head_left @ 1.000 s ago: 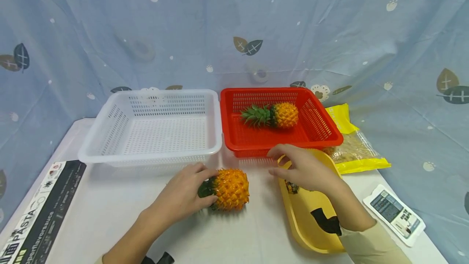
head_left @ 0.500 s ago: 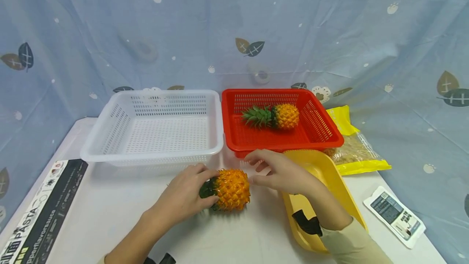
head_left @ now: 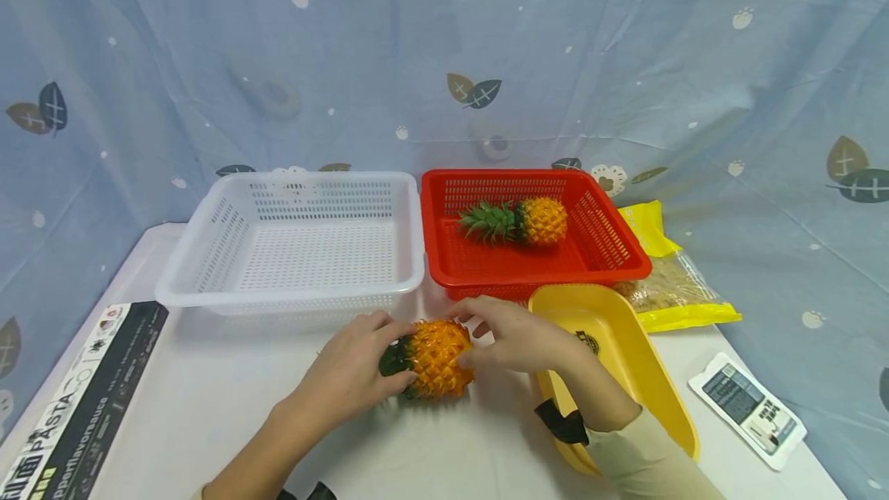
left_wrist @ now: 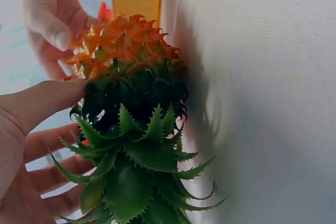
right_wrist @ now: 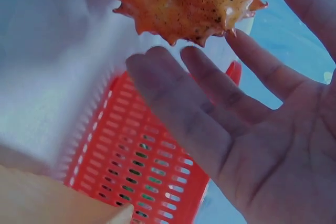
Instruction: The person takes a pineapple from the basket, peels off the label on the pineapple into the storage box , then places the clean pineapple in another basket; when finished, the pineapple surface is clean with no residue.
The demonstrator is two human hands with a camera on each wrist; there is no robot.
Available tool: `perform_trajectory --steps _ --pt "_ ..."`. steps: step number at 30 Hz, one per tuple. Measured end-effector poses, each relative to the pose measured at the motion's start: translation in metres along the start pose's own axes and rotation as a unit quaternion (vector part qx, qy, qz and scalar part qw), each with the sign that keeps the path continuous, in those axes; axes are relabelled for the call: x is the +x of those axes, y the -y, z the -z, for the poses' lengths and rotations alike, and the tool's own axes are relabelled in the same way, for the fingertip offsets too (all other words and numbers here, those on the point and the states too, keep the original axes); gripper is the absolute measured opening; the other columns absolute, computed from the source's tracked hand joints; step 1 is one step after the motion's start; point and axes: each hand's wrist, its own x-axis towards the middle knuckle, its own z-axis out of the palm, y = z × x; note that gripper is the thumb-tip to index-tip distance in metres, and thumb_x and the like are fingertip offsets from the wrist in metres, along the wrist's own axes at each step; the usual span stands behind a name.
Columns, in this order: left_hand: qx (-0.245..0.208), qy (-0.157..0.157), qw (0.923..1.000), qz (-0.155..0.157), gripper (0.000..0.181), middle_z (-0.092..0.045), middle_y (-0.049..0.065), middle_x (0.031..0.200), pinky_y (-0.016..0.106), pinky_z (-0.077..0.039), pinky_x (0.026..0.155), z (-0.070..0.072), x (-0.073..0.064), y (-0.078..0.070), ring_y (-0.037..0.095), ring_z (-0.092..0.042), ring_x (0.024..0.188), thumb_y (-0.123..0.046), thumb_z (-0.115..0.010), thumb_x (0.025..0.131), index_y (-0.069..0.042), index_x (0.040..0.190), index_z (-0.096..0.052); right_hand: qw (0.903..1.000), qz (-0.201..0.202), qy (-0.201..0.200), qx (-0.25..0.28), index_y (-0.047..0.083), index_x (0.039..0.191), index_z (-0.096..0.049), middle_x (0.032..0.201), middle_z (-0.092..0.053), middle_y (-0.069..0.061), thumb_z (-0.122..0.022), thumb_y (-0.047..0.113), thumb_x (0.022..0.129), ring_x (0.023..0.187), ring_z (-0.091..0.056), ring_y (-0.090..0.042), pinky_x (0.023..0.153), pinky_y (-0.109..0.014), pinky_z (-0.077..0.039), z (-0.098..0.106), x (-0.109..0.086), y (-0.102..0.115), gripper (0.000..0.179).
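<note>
A pineapple [head_left: 439, 361] lies sideways on the white table, orange base to the right. My left hand [head_left: 350, 369] grips it around the dark green neck, with the thumb [left_wrist: 52, 98] on the near side in the left wrist view. Its spiky leaves [left_wrist: 136, 177] are mostly hidden under that hand in the head view. My right hand [head_left: 517, 339] reaches the base end, fingers spread and loosely bent. In the right wrist view its fingertips are right at the pineapple's spiny end [right_wrist: 184, 3], not wrapped round it.
Behind stand a white basket [head_left: 292, 301] and a red basket [head_left: 479, 282], which holds a second pineapple [head_left: 544, 221]. A yellow tray [head_left: 646, 384] sits under the right forearm. A yellow bag [head_left: 674, 284], a white packet [head_left: 750, 407] and a pasta box [head_left: 97, 384] lie at the sides.
My right hand has moved left from over the yellow tray to the pineapple's base. The tray looks shifted slightly. My left hand keeps its grip in the same spot.
</note>
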Motion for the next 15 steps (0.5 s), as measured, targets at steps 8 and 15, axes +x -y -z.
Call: perform_trajectory --steps 8,15 --pt "-0.001 -0.002 1.0 0.004 0.055 -0.064 0.001 0.104 0.04 -0.056 0.084 -0.0002 -0.0003 -0.0003 0.02 -0.06 0.094 -0.033 -0.09 0.078 -0.015 0.126 -0.071 0.9999 0.001 0.007 -0.013 0.018 0.141 -0.059 0.133 -0.062 -0.001 -0.082 0.02 0.087 0.112 -0.061 -0.019 0.093 -0.043 -0.059 -0.005 0.0041 0.0024 0.059" --pt "-0.004 -0.004 1.0 0.003 0.055 -0.063 0.0 0.102 0.038 -0.055 0.082 0.0 -0.0006 -0.0015 0.018 -0.059 0.092 -0.033 -0.091 0.078 -0.015 0.126 -0.072 0.9988 -0.018 0.0 -0.045 0.018 0.142 -0.059 0.128 -0.06 -0.006 -0.087 0.019 0.082 0.097 -0.062 -0.017 0.085 -0.035 -0.058 -0.01 0.0068 0.0072 0.066"
